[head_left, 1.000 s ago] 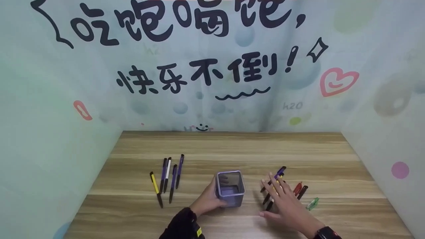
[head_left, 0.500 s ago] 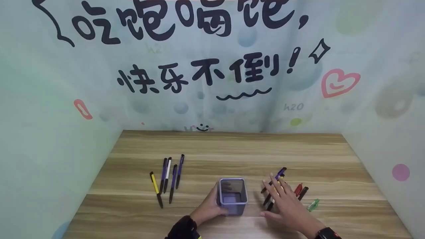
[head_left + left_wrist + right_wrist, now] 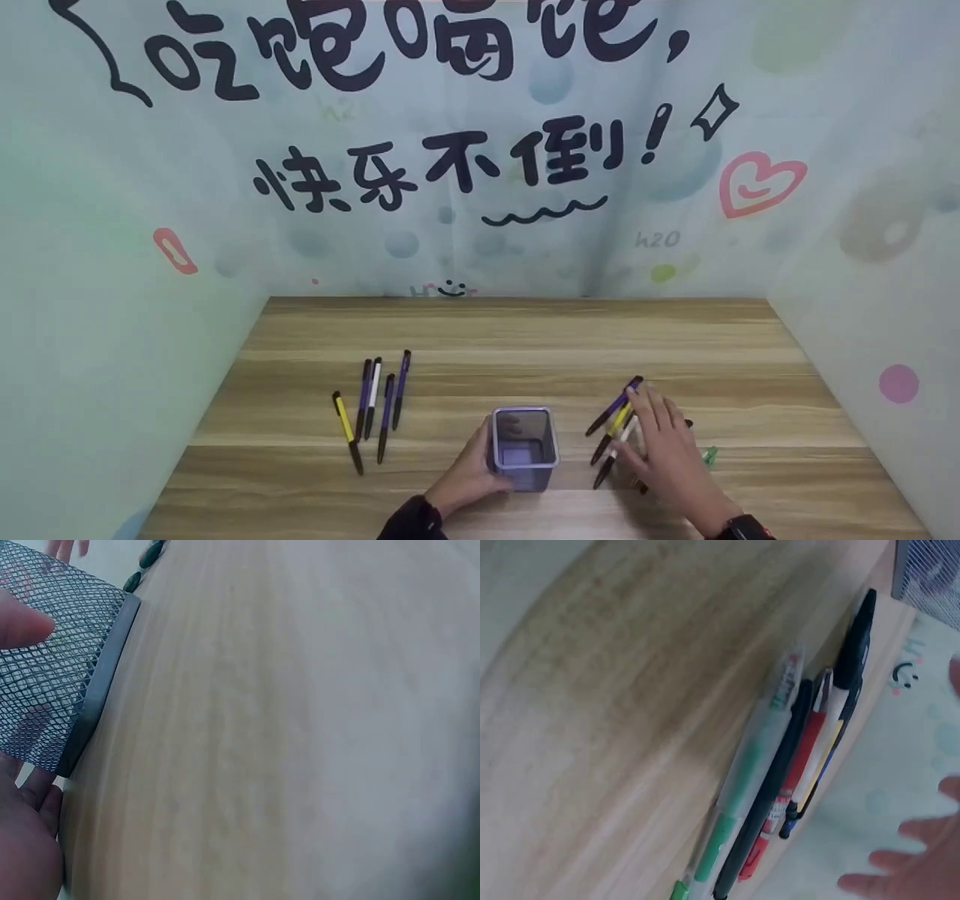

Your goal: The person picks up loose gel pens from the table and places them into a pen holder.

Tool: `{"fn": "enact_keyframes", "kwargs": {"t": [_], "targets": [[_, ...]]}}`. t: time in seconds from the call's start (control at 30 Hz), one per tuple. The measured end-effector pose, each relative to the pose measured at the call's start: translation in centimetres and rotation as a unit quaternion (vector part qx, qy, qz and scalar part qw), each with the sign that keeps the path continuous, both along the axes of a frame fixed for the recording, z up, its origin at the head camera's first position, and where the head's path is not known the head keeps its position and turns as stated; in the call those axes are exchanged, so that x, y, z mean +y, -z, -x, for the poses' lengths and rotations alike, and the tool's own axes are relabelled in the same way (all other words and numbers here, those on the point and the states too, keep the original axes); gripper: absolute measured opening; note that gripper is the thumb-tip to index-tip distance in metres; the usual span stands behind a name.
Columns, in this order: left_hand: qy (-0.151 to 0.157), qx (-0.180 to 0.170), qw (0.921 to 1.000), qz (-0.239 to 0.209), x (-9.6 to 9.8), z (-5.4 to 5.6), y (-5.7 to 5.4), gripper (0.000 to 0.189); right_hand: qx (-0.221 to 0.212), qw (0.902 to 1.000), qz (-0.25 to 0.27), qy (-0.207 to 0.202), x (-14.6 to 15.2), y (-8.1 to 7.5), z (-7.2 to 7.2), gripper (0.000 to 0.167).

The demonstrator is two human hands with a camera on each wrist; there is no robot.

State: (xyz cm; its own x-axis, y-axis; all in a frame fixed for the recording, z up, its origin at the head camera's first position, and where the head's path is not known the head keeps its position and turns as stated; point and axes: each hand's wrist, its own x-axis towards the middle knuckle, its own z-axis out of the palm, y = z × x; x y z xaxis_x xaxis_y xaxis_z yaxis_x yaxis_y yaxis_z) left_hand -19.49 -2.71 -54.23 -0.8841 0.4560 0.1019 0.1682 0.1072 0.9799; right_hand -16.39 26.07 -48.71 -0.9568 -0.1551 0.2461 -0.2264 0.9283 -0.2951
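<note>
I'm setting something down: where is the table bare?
Bare: the table along the back wall, behind left pens and right pens; also between the green pen and right wall. Crowded: beneath the right hand, and where the left hand holds the mesh cup.

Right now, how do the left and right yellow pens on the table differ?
The left yellow pen slants away to the left, the right yellow pen to the right. The left one shows whole, while the right hand partly hides the right one. The left one lies outermost in its group; the right one between a purple pen and a white pen. Both have black near ends and lie on the table.
</note>
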Motion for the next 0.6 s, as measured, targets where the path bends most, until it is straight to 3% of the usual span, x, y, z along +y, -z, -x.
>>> {"fn": "enact_keyframes", "kwargs": {"t": [0.13,0.27,0.37,0.5,0.6], "targets": [[-0.004,0.018,0.9997,0.015,0.0,-0.1,0.1,0.099,-0.045,0.9938,0.046,0.091,2.2,-0.7,0.1,0.076],[-0.004,0.015,0.9997,0.016,0.0,0.0,0.1,0.097,-0.145,0.9726,0.077,0.164,4.7,-0.8,0.0,0.082],[-0.005,0.003,0.9999,0.013,0.0,0.1,0.2,0.097,-0.195,0.9596,0.080,0.187,6.1,-0.5,-0.1,0.088],[-0.004,-0.009,0.9999,0.008,0.0,0.1,0.1,0.098,-0.231,0.9515,0.090,0.182,7.0,-0.1,-0.2,0.096],[-0.003,-0.019,0.9998,0.005,0.0,0.0,0.0,0.101,-0.266,0.9393,0.117,0.183,7.2,0.1,-0.3,0.095]]}}
